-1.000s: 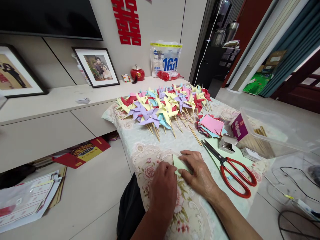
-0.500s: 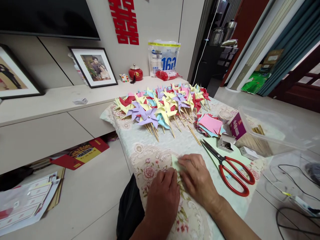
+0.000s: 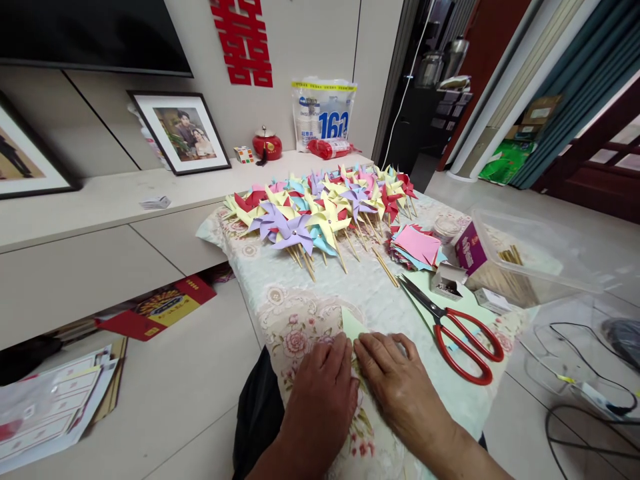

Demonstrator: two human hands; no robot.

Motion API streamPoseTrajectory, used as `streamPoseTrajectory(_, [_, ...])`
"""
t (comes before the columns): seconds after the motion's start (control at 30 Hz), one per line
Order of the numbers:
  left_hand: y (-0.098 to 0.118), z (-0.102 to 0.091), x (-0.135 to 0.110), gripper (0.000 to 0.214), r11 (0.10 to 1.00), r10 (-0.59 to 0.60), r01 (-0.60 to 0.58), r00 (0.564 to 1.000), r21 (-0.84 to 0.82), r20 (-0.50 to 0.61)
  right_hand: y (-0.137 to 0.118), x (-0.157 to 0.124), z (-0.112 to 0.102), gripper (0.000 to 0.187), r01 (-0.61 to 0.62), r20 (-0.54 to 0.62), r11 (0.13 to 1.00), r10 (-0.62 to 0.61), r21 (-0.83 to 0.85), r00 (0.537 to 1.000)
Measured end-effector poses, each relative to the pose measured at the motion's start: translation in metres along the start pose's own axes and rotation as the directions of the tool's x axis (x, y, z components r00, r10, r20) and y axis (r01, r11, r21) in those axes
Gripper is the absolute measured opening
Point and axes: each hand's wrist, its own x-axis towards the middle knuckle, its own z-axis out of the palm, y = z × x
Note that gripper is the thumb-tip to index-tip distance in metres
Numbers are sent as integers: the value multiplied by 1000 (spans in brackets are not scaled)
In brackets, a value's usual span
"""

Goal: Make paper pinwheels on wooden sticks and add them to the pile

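Note:
A small piece of light green paper lies folded to a point on the flowered tablecloth in front of me. My left hand presses on its lower left side, fingers together and curled over the edge. On the right side, the fingertips of my right hand hold the paper down, close beside the left fingertips. Both hands cover most of the sheet. Scissors with red handles rest to the right of my right hand, partly on a larger green sheet.
Many paper pinwheels on sticks crowd the table's far end. Loose sticks, stacked coloured paper, an open small box and a clear plastic bin stand at the right. Cables lie on the floor.
My right hand has slid down and toward me along the paper, uncovering more of its upper part. My left hand stays nearly in place. The view has shifted slightly.

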Motion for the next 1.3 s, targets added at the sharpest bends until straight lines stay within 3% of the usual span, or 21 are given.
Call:
streamPoseTrajectory(0.2, [0, 4, -3, 31, 1000, 0, 0, 1000, 4, 20, 5, -12, -1, 43, 36, -23, 997, -38, -70, 999])
streamPoseTrajectory(0.53, [-6, -3, -2, 31, 999, -28, 29, 998, -21, 48, 9, -18, -1, 44, 31, -6, 998, -31, -46, 1000])
streamPoseTrajectory(0.67, [-7, -3, -2, 32, 999, -28, 30, 999, -32, 39, 13, -17, -9, 40, 5, 11, 998, -5, 55, 1000])
streamPoseTrajectory(0.73, [-7, -2, -4, 33, 998, -34, 34, 999, -44, 18, 16, -10, -18, 36, -90, 72, 979, 77, 185, 994])
streamPoseTrajectory(0.83, [-7, 1, -8, 36, 996, -47, 48, 999, -69, 10, 25, 12, -30, 28, -305, 186, 894, 255, 329, 949])
streamPoseTrajectory(1.0, [-7, 6, -14, 37, 994, -69, 71, 997, -83, 24, 39, 60, -29, 18, -541, 370, 766, 418, 347, 829])
streamPoseTrajectory(1.2, [-5, 11, -19, 39, 987, -121, 119, 993, -111, -13, 49, 76, -5, 17, -548, 464, 552, 300, 628, 834])
streamPoseTrajectory(1.3, [-7, 9, -20, 41, 957, -199, 185, 979, -223, -38, 49, 73, 0, 24, -540, 452, 331, 310, 774, 837])
